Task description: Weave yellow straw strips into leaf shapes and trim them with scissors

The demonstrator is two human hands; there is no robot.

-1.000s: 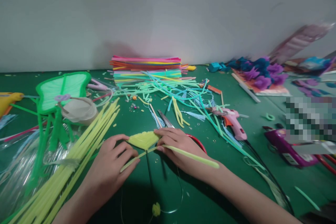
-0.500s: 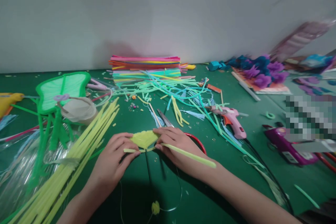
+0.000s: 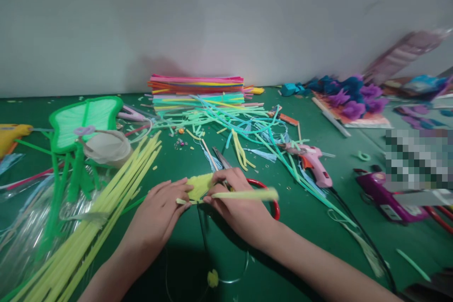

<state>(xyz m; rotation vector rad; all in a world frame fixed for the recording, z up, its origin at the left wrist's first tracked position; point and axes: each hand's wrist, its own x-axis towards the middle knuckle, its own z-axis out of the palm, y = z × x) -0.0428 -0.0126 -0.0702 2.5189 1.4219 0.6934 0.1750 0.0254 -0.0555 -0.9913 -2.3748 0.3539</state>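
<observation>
A small yellow fuzzy piece (image 3: pixel 199 186) is held between both hands, partly covered by fingers. My left hand (image 3: pixel 157 210) pinches its left side, with a short strip end poking out by the thumb. On the other side my right hand (image 3: pixel 235 203) is closed on a yellow pipe cleaner (image 3: pixel 251 194), whose free end points right across the back of the hand. A thin dark stem hangs below the piece. Red-handled scissors (image 3: pixel 277 206) lie partly under my right hand. Near the front, a small yellow bit (image 3: pixel 213 278) is attached to a clear thread.
Yellow pipe cleaners (image 3: pixel 106 207) lie at left beside a green fuzzy butterfly-like shape (image 3: pixel 85 122). Coloured pipe cleaners (image 3: pixel 196 86) are stacked at the wall. A pink glue gun (image 3: pixel 316 165) and a purple device (image 3: pixel 389 198) sit right.
Both hands have shifted slightly, the left one to the right. The yellow strip in my right hand has swung up to nearly level, and my right fingers are more bent over the piece.
</observation>
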